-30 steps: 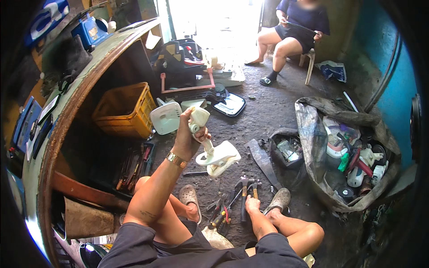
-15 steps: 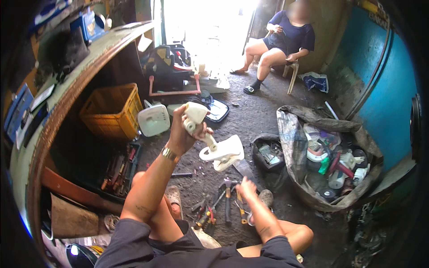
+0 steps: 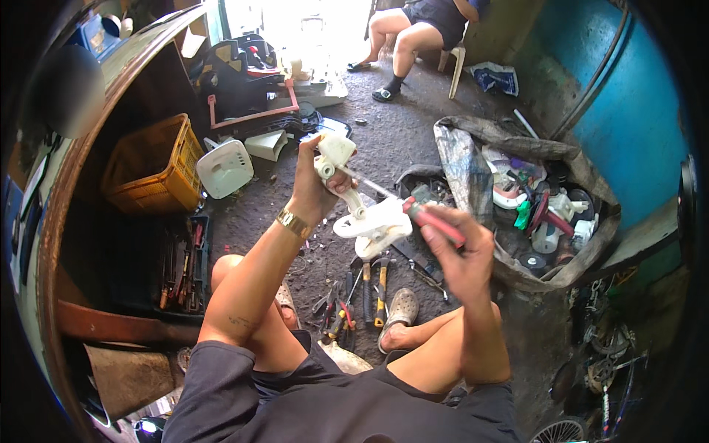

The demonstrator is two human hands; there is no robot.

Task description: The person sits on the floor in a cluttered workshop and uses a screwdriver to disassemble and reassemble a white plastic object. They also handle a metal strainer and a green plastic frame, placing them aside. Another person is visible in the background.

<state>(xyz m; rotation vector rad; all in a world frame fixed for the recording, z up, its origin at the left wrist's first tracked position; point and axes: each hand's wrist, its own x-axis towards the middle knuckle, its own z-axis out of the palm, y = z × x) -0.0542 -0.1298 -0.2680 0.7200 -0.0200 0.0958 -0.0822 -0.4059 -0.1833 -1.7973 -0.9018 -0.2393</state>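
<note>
A white jointed plastic piece [image 3: 373,227], looking like part of a fan, is held up in front of me. My left hand [image 3: 314,184] is closed around its upper end. In my right hand [image 3: 469,255] is a screwdriver [image 3: 442,225] with a red handle, gripped by the fingers. Its shaft points left toward the upper end of the plastic piece; whether the tip touches it I cannot tell. Below, on the floor between my feet, lie a hammer [image 3: 367,295], a yellow-and-black handled tool [image 3: 381,295] and several pliers [image 3: 341,317].
At left stand a yellow crate [image 3: 159,170] and a dark bin of tools [image 3: 185,266]. A white plastic cover [image 3: 225,168] lies beside the crate. On the right, a large open sack [image 3: 464,170] holds plastic parts. A person [image 3: 428,29] sits at the back.
My right hand has come up from low over the floor tools and now shows the red-handled screwdriver beside the white piece. The view has shifted, while my left hand keeps its hold.
</note>
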